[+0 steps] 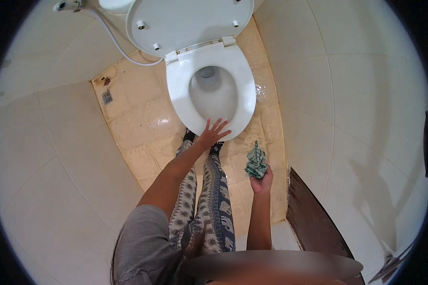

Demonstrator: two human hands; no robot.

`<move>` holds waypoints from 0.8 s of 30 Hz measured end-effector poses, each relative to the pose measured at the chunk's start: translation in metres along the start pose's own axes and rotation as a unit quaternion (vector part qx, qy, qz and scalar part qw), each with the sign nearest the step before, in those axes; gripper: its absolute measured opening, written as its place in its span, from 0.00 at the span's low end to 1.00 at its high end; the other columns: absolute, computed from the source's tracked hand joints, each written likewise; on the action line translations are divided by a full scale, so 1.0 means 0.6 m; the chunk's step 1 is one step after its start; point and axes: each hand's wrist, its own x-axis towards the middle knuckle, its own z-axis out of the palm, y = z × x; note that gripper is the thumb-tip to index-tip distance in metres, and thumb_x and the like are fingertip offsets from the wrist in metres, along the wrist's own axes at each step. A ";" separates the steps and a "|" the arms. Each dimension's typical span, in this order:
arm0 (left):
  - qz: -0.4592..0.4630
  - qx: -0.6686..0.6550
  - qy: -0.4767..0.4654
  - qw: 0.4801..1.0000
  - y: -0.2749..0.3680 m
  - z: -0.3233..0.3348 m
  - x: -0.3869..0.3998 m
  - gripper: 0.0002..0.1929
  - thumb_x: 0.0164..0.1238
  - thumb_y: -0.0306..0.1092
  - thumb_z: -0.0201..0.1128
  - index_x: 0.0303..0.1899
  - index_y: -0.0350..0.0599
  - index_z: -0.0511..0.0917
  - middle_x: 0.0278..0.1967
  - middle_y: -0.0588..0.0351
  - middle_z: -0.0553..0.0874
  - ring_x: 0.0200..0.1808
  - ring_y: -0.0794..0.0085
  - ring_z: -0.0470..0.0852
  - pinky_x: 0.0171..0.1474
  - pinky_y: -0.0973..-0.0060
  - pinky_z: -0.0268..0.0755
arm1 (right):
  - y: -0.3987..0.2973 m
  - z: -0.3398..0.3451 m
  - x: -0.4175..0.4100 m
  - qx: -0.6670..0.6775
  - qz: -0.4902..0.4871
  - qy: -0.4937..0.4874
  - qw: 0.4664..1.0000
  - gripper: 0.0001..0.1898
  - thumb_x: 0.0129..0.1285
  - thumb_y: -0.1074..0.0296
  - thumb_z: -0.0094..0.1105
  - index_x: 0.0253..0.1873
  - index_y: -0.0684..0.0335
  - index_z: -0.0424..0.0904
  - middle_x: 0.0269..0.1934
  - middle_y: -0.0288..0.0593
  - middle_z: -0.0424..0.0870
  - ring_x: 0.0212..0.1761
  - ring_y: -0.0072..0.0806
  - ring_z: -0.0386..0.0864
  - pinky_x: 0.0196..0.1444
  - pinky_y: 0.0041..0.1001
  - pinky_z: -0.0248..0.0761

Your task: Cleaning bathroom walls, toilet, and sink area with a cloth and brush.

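Observation:
My left hand (pixel 214 134), its fingers spread, is at the front rim of a white toilet seat (pixel 178 96); whether it touches the seat or hovers just above it I cannot tell. The seat lies down on the bowl (pixel 214 103), and the toilet lid (pixel 189 21) is raised behind it. Off to the right of the seat, my right hand (pixel 262 180) grips a crumpled green and white checked cloth (pixel 256 162) above the floor.
A handheld bidet sprayer (pixel 67 5) with a white hose (pixel 110 34) is at the upper left. Tan floor tiles (pixel 139 121) carry a floor drain (pixel 107 97) and wet patches. Tiled walls (pixel 303 85) stand close on both sides; a dark brown door (pixel 317 213) is at the lower right.

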 end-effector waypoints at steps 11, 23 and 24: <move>-0.114 -0.305 0.097 0.940 -0.058 -0.202 0.036 0.40 0.45 0.37 0.65 0.63 0.51 0.55 0.65 0.46 0.51 0.66 0.49 0.47 0.62 0.46 0.38 | -0.394 0.242 -0.056 -0.505 -0.666 0.066 0.544 0.14 0.59 0.74 0.53 0.51 0.66 0.73 0.48 0.45 0.76 0.51 0.30 0.71 0.55 0.28 0.60; -0.046 -0.254 0.172 0.951 -0.103 -0.390 0.104 0.36 0.45 0.26 0.61 0.60 0.38 0.56 0.63 0.44 0.56 0.64 0.51 0.53 0.65 0.58 0.43 | -0.624 0.415 -0.165 -0.624 -0.607 0.446 -0.205 0.25 0.59 0.66 0.42 0.64 0.52 0.60 0.67 0.32 0.53 0.68 0.31 0.52 0.65 0.38 0.43; -0.043 -0.262 0.175 0.948 -0.097 -0.404 0.121 0.36 0.46 0.26 0.61 0.60 0.39 0.56 0.63 0.45 0.57 0.64 0.52 0.52 0.66 0.58 0.42 | -0.618 0.375 -0.137 -0.691 -0.589 0.381 -0.176 0.25 0.59 0.65 0.40 0.64 0.52 0.59 0.67 0.32 0.54 0.68 0.30 0.52 0.65 0.38 0.44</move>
